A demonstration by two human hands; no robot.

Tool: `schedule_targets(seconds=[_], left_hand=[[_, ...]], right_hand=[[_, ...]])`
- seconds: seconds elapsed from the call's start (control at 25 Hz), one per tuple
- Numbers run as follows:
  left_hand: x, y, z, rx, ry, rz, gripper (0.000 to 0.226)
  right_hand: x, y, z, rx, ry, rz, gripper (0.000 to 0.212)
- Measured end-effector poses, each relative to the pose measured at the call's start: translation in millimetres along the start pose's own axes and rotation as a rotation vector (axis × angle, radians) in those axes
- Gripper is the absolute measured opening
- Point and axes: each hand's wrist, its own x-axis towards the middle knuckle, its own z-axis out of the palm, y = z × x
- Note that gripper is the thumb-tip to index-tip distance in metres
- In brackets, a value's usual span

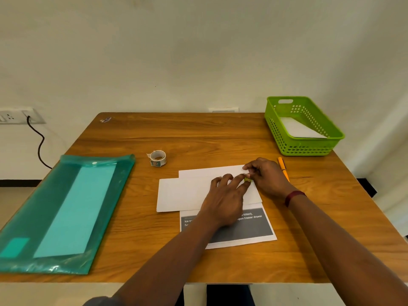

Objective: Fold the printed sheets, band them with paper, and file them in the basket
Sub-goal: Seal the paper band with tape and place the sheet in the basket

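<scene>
Left hand (223, 196): I see fingers straight, pressing the folded sheet (183, 193).
Right hand (268, 176): I see it pinching a small green piece (247, 179).

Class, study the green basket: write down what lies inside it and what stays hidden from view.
Inside the green basket lies white paper, flat on the bottom. The near wall covers its front edge; whether anything lies beneath it cannot be seen.
</scene>
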Motion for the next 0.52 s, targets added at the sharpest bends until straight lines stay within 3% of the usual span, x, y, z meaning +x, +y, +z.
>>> schedule_targets(seconds=[0.16,0.52], left_hand=[[0,-1,-1,-0.022,-0.021,0.007,0.057],[-1,2,1,-0.049,0.035,-0.026,0.049]], right_hand=[[-17,-1,7,-0.007,0.169,0.01,0.015],[-48,-6,16,-0.181,0.239,-0.068,0.013]])
